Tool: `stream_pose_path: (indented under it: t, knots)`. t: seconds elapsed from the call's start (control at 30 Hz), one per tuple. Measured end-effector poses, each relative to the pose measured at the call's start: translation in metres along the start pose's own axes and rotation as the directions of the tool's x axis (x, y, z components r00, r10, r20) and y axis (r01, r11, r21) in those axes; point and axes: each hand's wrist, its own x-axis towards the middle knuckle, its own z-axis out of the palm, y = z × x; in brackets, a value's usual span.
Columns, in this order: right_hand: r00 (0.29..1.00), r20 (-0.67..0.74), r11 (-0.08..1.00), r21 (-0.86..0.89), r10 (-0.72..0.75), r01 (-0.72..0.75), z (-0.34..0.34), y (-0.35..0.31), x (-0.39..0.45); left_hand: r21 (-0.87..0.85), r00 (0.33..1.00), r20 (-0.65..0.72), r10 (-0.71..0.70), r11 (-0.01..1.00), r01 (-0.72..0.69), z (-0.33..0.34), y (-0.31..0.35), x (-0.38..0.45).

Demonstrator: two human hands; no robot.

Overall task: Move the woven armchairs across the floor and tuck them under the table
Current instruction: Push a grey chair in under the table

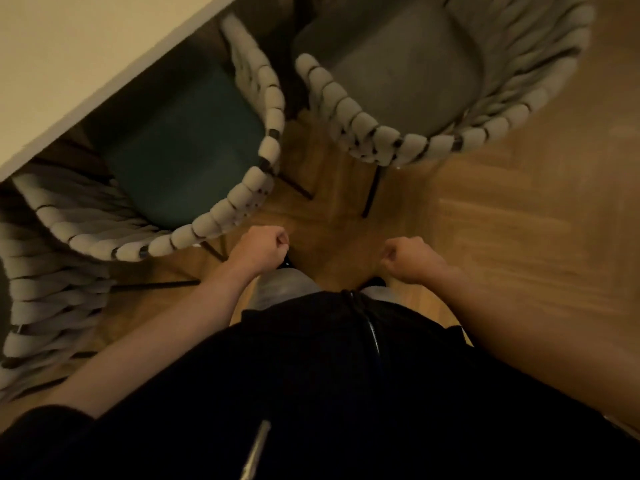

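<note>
Three woven armchairs show around a pale table (69, 64) that fills the upper left of the frame; at the far left edge only the woven side of one armchair (45, 289) is seen, and next to it the teal-seated armchair (180, 143) stands with its seat partly under the table edge. In the lower middle the person's left hand (263, 249) is curled into a fist holding nothing, just beside that chair's woven back rim but apart from it. The right hand (407, 256) is likewise a closed, empty fist over the wooden floor (519, 220). At upper right the grey-seated armchair (408, 64) stands beside the table corner
</note>
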Motion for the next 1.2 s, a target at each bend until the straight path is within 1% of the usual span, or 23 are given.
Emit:
stream_pose_path:
  t: [0.27, 0.5, 0.6, 0.73, 0.8, 0.9, 1.1, 1.2]
  knots:
    - [0.987, -0.057, 0.978, 0.156, 0.15, -0.14, 0.0, 0.103, -0.036, 0.146, 0.989, 0.08, 0.127, 0.98, -0.138, 0.029, 0.098, 0.038]
    - [0.968, -0.084, 0.943, 0.262, 0.234, -0.205, -0.021, 0.155, -0.039, 0.165, 0.962, 0.138, 0.237, 0.952, -0.258, 0.022, 0.181, 0.075]
    - [0.965, -0.092, 0.937, 0.276, 0.245, -0.212, -0.043, 0.173, -0.03, 0.141, 0.96, 0.113, 0.256, 0.952, -0.271, 0.009, 0.213, 0.097]
    - [0.961, -0.08, 0.928, 0.292, 0.266, -0.232, -0.088, 0.195, -0.003, 0.121, 0.949, 0.01, 0.316, 0.941, -0.315, -0.016, 0.256, 0.132]
    - [0.962, -0.068, 0.933, 0.27, 0.265, -0.238, -0.116, 0.204, 0.014, 0.108, 0.952, -0.018, 0.306, 0.947, -0.303, -0.03, 0.273, 0.154]
    - [0.968, -0.062, 0.943, 0.247, 0.244, -0.222, -0.163, 0.211, 0.042, 0.053, 0.969, -0.031, 0.245, 0.969, -0.243, -0.051, 0.291, 0.188]
    - [0.981, -0.073, 0.972, 0.168, 0.181, -0.166, -0.247, 0.216, 0.08, 0.045, 0.992, 0.067, 0.11, 0.993, -0.113, -0.065, 0.306, 0.231]
    - [0.984, -0.058, 0.971, 0.179, 0.169, -0.156, -0.275, 0.224, 0.094, 0.036, 0.995, 0.084, 0.056, 0.998, -0.059, -0.068, 0.312, 0.238]
